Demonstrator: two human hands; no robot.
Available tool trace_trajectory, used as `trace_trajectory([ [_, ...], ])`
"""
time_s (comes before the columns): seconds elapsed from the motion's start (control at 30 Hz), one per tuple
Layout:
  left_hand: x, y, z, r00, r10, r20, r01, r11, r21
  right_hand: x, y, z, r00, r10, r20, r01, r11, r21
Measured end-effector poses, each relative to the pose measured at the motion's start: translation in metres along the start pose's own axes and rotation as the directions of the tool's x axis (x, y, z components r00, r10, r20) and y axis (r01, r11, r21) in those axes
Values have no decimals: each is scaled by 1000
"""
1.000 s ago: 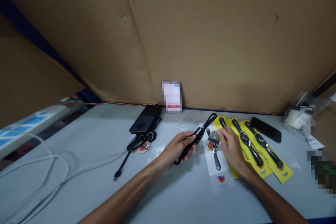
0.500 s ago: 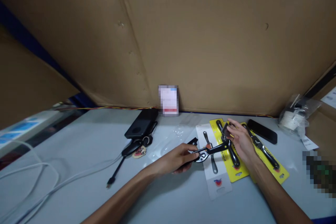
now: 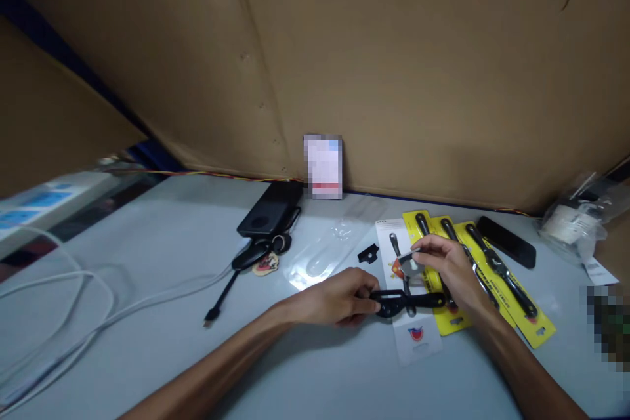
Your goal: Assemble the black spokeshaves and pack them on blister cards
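My left hand (image 3: 352, 298) is closed around one handle of a black spokeshave (image 3: 391, 304), whose other handle points right over a white printed card (image 3: 418, 346). Between the fingertips of my right hand (image 3: 445, 262) is a thin grey metal blade (image 3: 411, 264), held above the card and apart from the spokeshave. A small black plate with a hole (image 3: 368, 253) lies on the table just beyond my left hand. Several spokeshaves on yellow backing cards (image 3: 534, 335) lie beneath and beside my right hand.
A clear plastic blister (image 3: 319, 262) lies behind my left hand. Further left are a black power bank (image 3: 270, 210), a key fob (image 3: 251, 254) and white cables (image 3: 98, 341). At the right are a dark phone (image 3: 506, 241) and a bagged white roll (image 3: 566, 223). Cardboard (image 3: 394, 65) walls the back.
My right hand has drawn the blade away from the spokeshave. The spokeshave now lies more level in my left hand, and the small black plate shows fully on the table. The view has shifted slightly.
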State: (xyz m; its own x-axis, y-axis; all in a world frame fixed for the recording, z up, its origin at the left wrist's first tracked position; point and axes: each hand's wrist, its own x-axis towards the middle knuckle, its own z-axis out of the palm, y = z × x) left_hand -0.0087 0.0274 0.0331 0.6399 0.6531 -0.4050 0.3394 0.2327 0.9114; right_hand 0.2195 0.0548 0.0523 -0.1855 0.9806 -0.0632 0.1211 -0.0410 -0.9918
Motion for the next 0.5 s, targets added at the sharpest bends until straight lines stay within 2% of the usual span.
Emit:
trace_trajectory([
  [0.17, 1, -2, 4, 1000, -14, 26, 13, 999, 36, -6, 3, 12, 978, 50, 201, -44, 999, -33],
  [0.23, 1, -2, 4, 1000, -8, 19, 7, 999, 37, -8, 5, 15, 976, 56, 210, -42, 997, -71],
  [0.37, 0, -2, 3, 1000, -6, 12, 5, 998, 59, -12, 7, 19, 989, 13, 147, 6, 991, -133],
  [0.5, 2, -4, 3, 1000, -8, -5, 8, 997, 77, -14, 5, 20, 966, 11, 259, 25, 991, -135],
])
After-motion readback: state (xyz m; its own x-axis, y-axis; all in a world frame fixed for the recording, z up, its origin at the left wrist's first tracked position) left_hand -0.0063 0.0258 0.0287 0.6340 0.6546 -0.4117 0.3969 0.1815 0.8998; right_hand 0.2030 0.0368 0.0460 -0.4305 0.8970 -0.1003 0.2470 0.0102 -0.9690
